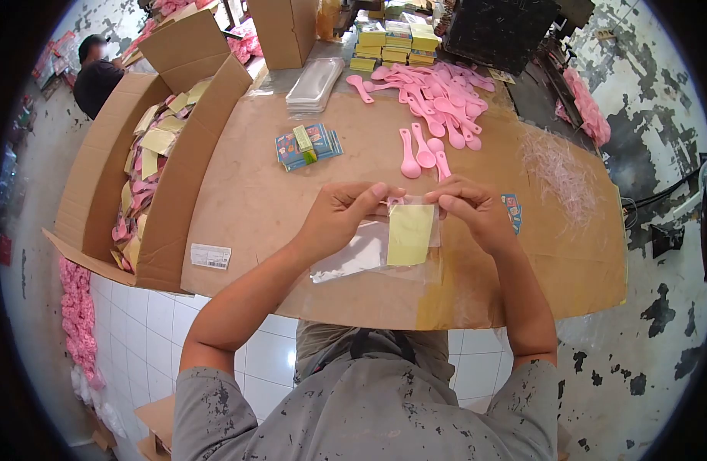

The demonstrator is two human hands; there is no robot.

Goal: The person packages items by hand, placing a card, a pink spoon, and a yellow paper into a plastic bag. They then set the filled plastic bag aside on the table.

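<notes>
A small clear plastic bag (pixel 435 235) with a pale yellow card (pixel 409 238) inside hangs between my hands above the cardboard-covered table (pixel 253 184). My left hand (pixel 344 213) pinches its top left corner, where a bit of pink shows by the fingertips. At the top right corner, my right hand (pixel 476 213) has thumb and fingers closed on the bag's edge. Under the left wrist lie more clear plastic bags (pixel 346 257). Several pink measuring spoons (pixel 418 150) lie just beyond my hands. Blue printed cards (pixel 511 211) sit partly behind my right hand.
A pink spoon pile (pixel 445 92) lies at the back, near stacked yellow card bundles (pixel 395 38). Blue cards (pixel 309 146) and clear bag stacks (pixel 315 86) are left of centre. An open carton (pixel 188 146) of packed bags stands left; plastic strips (pixel 561 177) right. A person (pixel 96 77) is far left.
</notes>
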